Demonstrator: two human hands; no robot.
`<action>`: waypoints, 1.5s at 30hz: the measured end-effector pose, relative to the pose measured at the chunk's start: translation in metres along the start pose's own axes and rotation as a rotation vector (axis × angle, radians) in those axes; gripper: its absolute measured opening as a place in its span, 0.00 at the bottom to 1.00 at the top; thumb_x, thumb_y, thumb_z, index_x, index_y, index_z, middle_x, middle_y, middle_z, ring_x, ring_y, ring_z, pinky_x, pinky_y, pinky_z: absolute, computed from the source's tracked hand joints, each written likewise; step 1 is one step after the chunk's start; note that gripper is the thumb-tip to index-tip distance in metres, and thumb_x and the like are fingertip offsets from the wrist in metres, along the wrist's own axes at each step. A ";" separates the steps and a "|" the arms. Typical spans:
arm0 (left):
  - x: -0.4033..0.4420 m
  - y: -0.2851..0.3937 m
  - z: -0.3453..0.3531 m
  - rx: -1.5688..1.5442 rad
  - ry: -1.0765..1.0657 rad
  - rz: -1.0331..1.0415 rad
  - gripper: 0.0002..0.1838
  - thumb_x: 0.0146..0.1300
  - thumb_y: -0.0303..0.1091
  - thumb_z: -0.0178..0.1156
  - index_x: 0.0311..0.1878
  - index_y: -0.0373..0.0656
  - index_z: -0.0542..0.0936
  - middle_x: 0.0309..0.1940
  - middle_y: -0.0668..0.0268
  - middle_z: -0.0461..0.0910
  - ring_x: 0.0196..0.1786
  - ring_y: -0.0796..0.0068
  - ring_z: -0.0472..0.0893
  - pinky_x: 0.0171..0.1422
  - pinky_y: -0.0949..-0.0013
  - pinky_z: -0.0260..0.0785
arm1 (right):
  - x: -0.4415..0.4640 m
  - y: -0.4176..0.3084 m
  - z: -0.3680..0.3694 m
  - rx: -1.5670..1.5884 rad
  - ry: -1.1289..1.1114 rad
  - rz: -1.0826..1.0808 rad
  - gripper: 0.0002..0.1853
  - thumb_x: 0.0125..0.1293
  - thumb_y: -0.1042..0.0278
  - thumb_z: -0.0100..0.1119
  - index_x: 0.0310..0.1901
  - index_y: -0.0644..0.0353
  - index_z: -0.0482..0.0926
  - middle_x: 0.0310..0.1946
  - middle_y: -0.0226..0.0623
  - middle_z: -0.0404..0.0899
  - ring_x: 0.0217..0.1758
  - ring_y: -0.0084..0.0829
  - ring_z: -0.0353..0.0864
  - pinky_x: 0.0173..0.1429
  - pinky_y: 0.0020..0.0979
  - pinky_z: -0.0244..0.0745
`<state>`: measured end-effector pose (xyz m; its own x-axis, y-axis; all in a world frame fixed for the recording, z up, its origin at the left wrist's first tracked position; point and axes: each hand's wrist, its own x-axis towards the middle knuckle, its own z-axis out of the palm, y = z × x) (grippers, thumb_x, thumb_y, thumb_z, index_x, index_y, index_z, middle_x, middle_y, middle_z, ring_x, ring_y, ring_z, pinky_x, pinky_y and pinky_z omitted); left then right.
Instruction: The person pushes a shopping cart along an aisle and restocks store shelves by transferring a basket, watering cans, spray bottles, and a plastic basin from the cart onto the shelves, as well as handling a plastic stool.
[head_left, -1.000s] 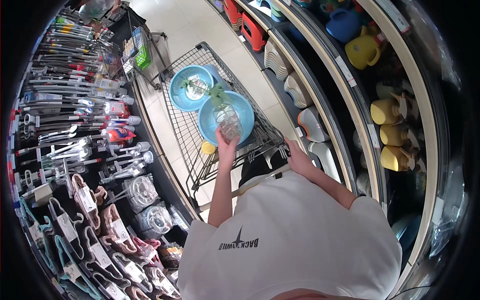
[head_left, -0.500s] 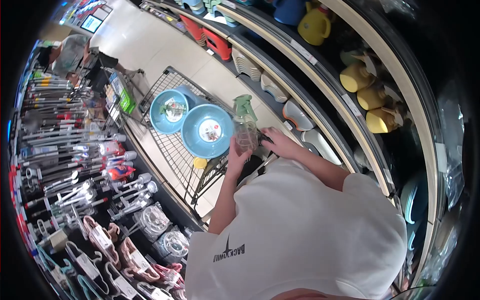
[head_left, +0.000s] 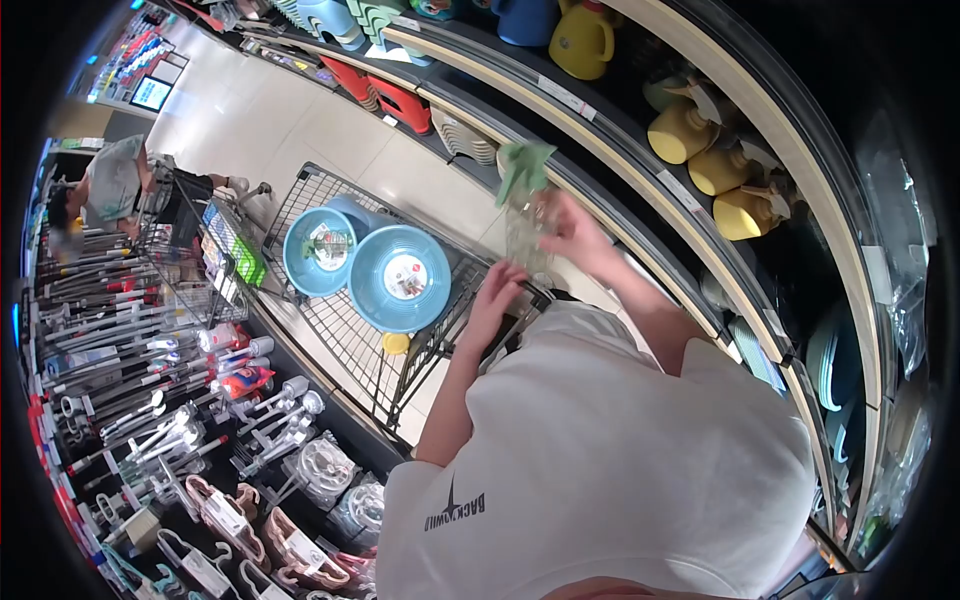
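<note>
A clear spray bottle with a green trigger head is raised in front of my body, slightly blurred. My right hand is closed around its body from the right. Just below the bottle's base, my left hand has its fingers stretched out; whether the fingertips touch the bottle I cannot tell. Beyond my left hand stands a wire shopping cart holding a large light-blue basin and a smaller blue container, both with round labels.
Shelves on the right carry yellow watering cans and a blue one. Red stools stand lower down. On the left hang poles, brushes and hangers. Up the aisle is a person beside another cart.
The spray bottle has moved up and to the right, now in my right hand, which has left the cart handle side. My left hand has let go of the bottle. The view has shifted slightly.
</note>
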<state>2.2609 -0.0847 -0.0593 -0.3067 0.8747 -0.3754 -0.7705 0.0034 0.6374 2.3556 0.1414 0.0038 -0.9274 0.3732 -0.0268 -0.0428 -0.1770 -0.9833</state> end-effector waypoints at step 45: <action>0.005 -0.066 -0.069 1.478 0.112 0.499 0.40 0.68 0.38 0.72 0.80 0.45 0.66 0.45 0.72 0.91 0.60 0.66 0.85 0.78 0.50 0.66 | 0.100 -0.075 -0.106 -1.430 0.811 0.162 0.25 0.76 0.50 0.59 0.60 0.66 0.82 0.55 0.60 0.85 0.58 0.59 0.86 0.61 0.54 0.81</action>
<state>2.2719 -0.1141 -0.1497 -0.4445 0.8934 0.0644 0.6091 0.2487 0.7531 2.3059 0.2887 0.0553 -0.4448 0.8652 0.2314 0.8104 0.4988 -0.3072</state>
